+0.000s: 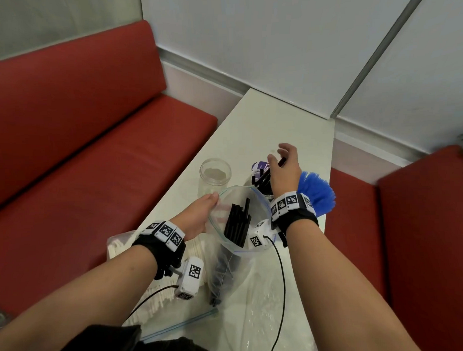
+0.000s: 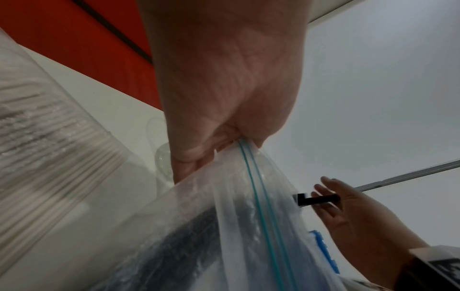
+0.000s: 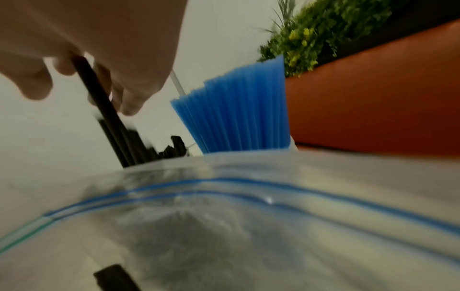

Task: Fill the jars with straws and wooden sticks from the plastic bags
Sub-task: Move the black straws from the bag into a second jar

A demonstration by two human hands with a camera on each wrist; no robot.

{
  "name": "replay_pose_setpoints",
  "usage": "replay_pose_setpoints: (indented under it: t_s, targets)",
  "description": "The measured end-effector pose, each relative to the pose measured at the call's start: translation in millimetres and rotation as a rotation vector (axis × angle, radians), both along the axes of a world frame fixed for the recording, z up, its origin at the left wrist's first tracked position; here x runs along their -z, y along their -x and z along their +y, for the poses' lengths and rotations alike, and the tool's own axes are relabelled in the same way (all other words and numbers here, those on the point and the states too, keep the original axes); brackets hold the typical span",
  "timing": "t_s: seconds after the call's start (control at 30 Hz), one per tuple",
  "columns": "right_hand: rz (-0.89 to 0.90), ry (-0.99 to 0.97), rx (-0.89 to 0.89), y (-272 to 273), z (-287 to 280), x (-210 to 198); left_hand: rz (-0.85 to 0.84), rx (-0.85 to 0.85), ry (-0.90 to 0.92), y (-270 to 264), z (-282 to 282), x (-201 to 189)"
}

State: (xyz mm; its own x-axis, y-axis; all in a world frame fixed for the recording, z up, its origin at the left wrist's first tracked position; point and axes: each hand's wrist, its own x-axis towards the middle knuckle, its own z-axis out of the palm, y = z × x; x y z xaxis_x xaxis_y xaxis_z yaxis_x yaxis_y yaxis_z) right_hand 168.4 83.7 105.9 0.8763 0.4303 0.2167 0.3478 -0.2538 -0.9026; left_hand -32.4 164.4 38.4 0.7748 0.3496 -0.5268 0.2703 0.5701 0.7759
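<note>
Nearest the body, the left hand [image 1: 200,215] pinches the zip rim of the open bag [image 1: 241,256] and holds it up, presumably so its mouth stays wide for reaching in. Inside the bag, just right of that hand, black straws [image 1: 237,222] stand leaning. Under the left wrist lies another bag of pale wooden sticks [image 1: 117,247] (untouched, it seems). Beyond the bag's far rim, the right hand [image 1: 284,171] holds one black straw [image 1: 282,162] between thumb and fingers, the other fingers loosely spread, above a jar [image 1: 262,182] already holding black straws; it looks about to drop in. Right of that hand, blue straws [image 1: 317,190] fan out. Left of it, further off, an empty jar [image 1: 215,174] waits, probably for the sticks.
</note>
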Motion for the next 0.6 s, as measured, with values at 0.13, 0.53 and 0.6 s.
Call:
replay_pose_setpoints:
  t_s: [0.13,0.53,0.6]
  targets:
    - [-0.232,0.344,-0.198,5.3,3.4,17.3,0.013,0.006,-0.013,-0.7,1.6,2.1]
    - [-0.082,0.336,-0.096,41.9,-9.6,-17.6,0.026,-0.044,-0.057,2.7,-1.9,5.6]
    - [0.072,0.722,-0.308,62.8,-16.3,-13.5,0.014,-0.066,-0.056,2.0,-4.8,5.1]
